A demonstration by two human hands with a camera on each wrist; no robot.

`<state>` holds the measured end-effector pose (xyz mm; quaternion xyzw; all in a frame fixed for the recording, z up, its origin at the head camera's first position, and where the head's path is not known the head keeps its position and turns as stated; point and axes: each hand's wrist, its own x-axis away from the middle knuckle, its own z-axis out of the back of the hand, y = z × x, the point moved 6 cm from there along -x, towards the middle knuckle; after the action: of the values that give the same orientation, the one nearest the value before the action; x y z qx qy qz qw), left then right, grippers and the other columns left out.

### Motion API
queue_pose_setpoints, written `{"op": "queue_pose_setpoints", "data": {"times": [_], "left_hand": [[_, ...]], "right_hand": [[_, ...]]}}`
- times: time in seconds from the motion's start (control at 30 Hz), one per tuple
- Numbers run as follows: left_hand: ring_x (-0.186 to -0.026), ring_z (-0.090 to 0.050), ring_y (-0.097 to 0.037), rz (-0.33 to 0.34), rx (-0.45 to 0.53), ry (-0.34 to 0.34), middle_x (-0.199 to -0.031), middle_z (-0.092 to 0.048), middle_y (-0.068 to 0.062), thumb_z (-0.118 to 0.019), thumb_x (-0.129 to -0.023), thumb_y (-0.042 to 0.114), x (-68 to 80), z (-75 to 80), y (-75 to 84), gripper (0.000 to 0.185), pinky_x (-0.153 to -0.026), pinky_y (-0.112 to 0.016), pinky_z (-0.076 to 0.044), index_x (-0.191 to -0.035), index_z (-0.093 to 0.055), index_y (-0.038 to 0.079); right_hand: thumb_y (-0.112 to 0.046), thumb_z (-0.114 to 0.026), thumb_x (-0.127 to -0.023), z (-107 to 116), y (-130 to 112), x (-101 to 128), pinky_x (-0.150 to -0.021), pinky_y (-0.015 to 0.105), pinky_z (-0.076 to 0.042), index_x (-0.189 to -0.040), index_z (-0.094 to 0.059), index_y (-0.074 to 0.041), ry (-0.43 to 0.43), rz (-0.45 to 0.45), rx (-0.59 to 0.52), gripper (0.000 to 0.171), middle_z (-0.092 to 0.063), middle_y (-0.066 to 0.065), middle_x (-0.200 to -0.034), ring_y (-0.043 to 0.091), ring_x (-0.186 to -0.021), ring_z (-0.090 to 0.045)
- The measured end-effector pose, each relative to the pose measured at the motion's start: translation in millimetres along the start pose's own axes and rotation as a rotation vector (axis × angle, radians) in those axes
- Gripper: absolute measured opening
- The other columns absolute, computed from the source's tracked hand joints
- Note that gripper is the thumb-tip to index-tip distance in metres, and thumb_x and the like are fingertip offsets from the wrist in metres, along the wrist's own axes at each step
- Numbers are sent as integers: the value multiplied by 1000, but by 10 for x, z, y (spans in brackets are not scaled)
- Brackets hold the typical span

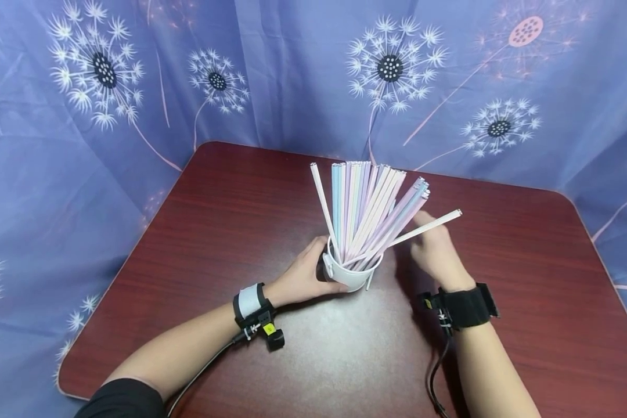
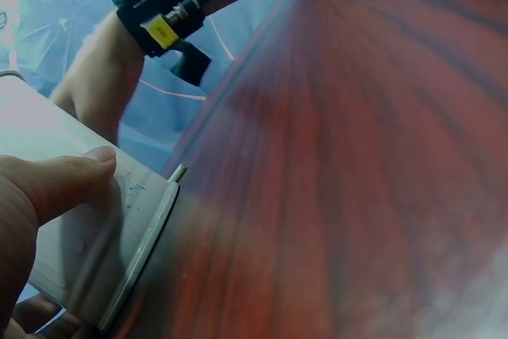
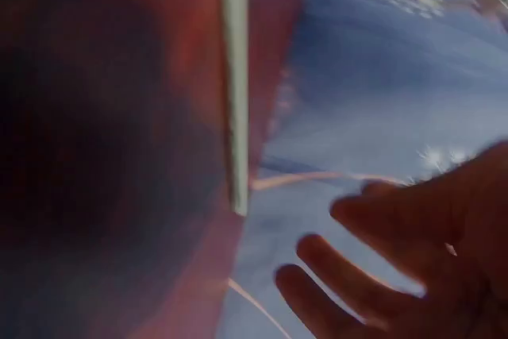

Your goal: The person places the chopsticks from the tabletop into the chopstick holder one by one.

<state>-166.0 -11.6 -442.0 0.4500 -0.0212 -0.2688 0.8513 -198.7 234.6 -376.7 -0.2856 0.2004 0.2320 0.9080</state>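
Nearest, the left hand [image 1: 304,273] holds the white cup [image 1: 351,274] from its 9 o'clock side, fingers curled around its wall. At 3 o'clock the right hand [image 1: 435,251] has loose, spread fingers by one leaning straw [image 1: 423,228]; whether it touches is unclear. Farther, pastel straws [image 1: 368,203] fan up from the cup at the middle of the red-brown table [image 1: 528,244].

Right hand [image 1: 435,247] fingertips hidden behind straws [image 1: 368,209] (right wrist view blurred); cup [image 1: 351,273] base hidden.

Black sleeve [image 1: 122,400], white-and-black left wristband [image 1: 252,303] — yellow tag, black right wristband [image 1: 467,306], cables
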Motion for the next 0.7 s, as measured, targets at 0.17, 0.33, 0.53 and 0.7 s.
{"op": "queue_pose_setpoints", "data": {"times": [0.17,0.33,0.53,0.7], "left_hand": [[-124,-44,-9,-3,1,-5,-134,-46,5,-86,-68,48,-5,1,20,91,-108,-34,-38,-141,-38,22],[-125,-43,-9,2,8,-15,-135,-46,5,-85,-68,48,-2,-2,18,92,-108,-34,-38,-142,-37,22],[-126,-43,-8,6,13,-15,-136,-45,5,-86,-68,48,-1,-2,8,92,-109,-35,-37,-143,-37,23],[-126,-44,-9,8,7,-10,-136,-46,4,-86,-68,47,5,-1,4,92,-108,-35,-37,-142,-38,22]], "right_hand": [[21,-52,-75,-314,-61,90,-101,53,-40,-125,-56,4,-279,78,18,52,-59,24,-118,40,-116,-52],[18,-49,-76,-383,-49,158,-101,51,-42,-134,-52,1,-499,-16,64,60,-54,25,-128,37,-124,-48],[7,-56,-84,-219,22,126,-62,40,-46,-106,-63,-1,-413,-125,139,25,-64,14,-89,25,-75,-59],[-5,-72,-83,-149,173,152,-55,41,-46,-106,-62,2,-418,-327,178,26,-57,17,-81,25,-64,-54]]}}
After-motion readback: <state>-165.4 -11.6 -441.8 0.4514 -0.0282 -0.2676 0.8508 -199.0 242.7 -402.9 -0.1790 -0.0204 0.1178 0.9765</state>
